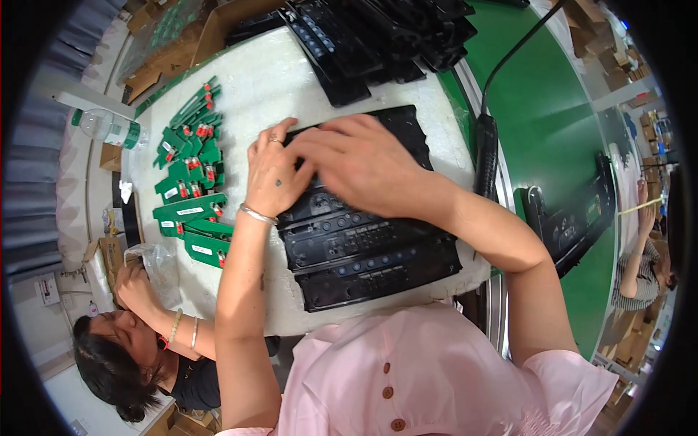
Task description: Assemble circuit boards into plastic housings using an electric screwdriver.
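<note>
Several long black plastic panels (374, 272) lie side by side in front of me, with rows of round bumps and small moulded slots. My left hand (275, 174) is over the left end of the farther panels, its fingers bent inward. Reaching across from the right, my right hand (371, 167) meets it, with its fingers bent and close together. Both hands are closed at the far left part of the panels. Whatever is between their fingertips is hidden by the hands. Left of my left hand lie many green circuit boards (190, 211) with red-and-clear parts on them.
A pile of black plastic panels (378, 43) lies at the far side of the white foam sheet (265, 73). To the right are a black-handled corded tool (486, 149), a green belt (534, 87) and another black part (574, 218). A co-worker (123, 356) sits at left, near a bottle (109, 129).
</note>
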Tool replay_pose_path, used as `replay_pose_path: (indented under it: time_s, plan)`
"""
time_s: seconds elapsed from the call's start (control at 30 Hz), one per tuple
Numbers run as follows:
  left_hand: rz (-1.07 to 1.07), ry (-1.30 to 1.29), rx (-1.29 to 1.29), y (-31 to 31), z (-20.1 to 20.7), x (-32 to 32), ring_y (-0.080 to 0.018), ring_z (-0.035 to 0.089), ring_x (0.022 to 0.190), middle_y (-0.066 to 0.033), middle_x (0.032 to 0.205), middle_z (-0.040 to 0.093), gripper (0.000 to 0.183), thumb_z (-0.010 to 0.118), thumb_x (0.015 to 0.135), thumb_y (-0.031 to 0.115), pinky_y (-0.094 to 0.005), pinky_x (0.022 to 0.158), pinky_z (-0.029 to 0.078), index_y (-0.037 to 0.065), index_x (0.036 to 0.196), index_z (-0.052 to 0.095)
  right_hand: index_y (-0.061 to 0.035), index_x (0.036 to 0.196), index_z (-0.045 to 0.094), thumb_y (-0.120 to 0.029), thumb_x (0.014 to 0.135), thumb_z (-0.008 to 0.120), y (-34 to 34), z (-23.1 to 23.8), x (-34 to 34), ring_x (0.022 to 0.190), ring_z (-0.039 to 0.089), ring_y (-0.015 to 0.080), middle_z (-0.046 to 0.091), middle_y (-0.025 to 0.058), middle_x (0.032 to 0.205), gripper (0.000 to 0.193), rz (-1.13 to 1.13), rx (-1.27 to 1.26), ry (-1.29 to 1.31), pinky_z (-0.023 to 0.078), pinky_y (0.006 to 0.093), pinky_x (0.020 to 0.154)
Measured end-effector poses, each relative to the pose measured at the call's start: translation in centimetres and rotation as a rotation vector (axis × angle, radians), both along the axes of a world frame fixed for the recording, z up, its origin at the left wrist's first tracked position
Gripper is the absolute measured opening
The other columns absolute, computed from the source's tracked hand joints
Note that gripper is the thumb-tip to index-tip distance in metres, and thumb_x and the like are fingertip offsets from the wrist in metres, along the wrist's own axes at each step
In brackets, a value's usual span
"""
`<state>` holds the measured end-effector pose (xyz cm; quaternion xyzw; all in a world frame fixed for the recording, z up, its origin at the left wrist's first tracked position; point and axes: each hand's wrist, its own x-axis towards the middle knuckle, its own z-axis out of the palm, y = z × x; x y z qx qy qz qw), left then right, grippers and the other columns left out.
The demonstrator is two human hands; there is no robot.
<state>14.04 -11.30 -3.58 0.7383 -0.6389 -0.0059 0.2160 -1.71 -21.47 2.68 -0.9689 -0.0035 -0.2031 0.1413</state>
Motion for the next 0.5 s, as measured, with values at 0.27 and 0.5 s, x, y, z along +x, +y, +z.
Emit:
replay_pose_path:
  time_s: [0.27,0.5]
  plan:
    - [0.039,0.171,-0.057,0.7,0.9,-0.5,-0.0352,0.033,0.122,-0.0197,0.13,0.039,0.036,0.05,0.087,0.026,-0.0421,0.101,0.025,0.008,0.118,0.052,-0.0031,0.107,0.058,-0.008,0.083,0.05,-6.1,-2.9,-2.5,0.108,0.049,0.0298,0.056,0.0145,0.114,0.026,-0.365,0.168,-0.127,0.039,0.0357,0.093]
    - [0.211,0.549,-0.121,5.6,4.1,-3.0,-0.0382,0.036,0.121,-0.0219,0.134,0.034,0.032,0.053,0.085,0.018,-0.0378,0.101,0.028,0.005,0.114,0.053,0.0008,0.108,0.055,-0.007,0.081,0.053,-1.2,-1.6,-8.4,0.111,0.047,0.0341,0.052,0.0188,0.117,0.029,-0.346,0.359,0.006,0.036,0.0382,0.095]
